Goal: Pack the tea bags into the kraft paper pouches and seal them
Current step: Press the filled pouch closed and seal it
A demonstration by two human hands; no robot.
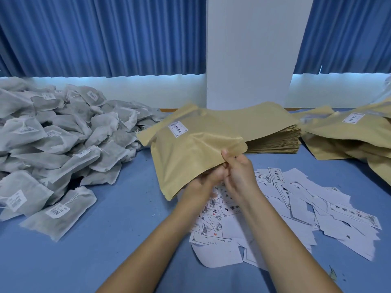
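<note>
Two hands meet at the near edge of one kraft pouch (190,149), held tilted above a blue table (131,240). The left hand (206,182) is curled under that edge, fingers closed on the paper; the right hand (239,172) pinches it from above, thumb on top. The pouch carries a white label (178,129) and looks light, thin and floppy, likely to crease, so gripping the stiffer edge with both hands suits it. Whether it is filled cannot be told. Tea bags (63,140) lie heaped at left, soft and limp. Flat empty pouches (273,132) are stacked behind; labelled ones (347,136) lie at right. Loose paper labels (296,208) litter the table beneath the forearms.
</note>
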